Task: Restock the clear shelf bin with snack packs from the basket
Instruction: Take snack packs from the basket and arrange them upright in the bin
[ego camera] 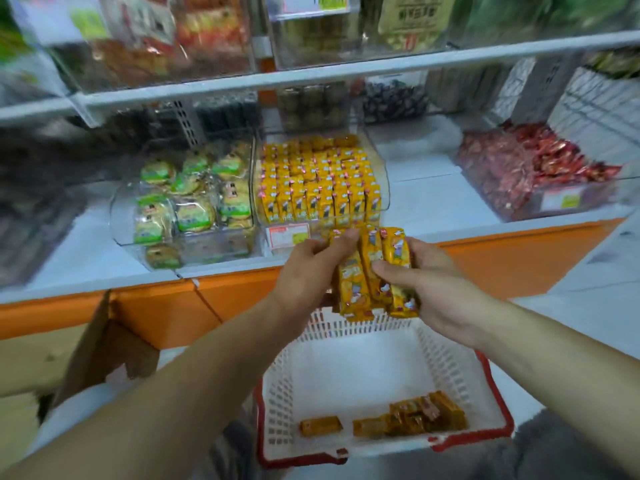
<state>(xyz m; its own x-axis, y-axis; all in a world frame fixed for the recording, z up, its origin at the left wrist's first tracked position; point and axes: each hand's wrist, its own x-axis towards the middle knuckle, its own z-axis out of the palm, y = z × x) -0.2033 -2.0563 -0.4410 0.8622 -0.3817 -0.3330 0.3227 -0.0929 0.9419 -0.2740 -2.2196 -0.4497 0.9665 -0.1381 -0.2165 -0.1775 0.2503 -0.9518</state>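
Clear shelf bin [382, 188] nearly full of yellow snack packs [318, 178]. Left hand [311, 268] and right hand [426, 282] together grip a bundle of packs [374, 271] just below the bin. Basket [277, 393] holds a few leftover packs [408, 415]; looks like 1 or 2 more loads.

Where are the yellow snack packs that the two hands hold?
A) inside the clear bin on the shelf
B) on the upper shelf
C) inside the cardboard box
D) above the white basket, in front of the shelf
D: the left hand and the right hand grip the yellow packs above the basket, short of the clear bin.
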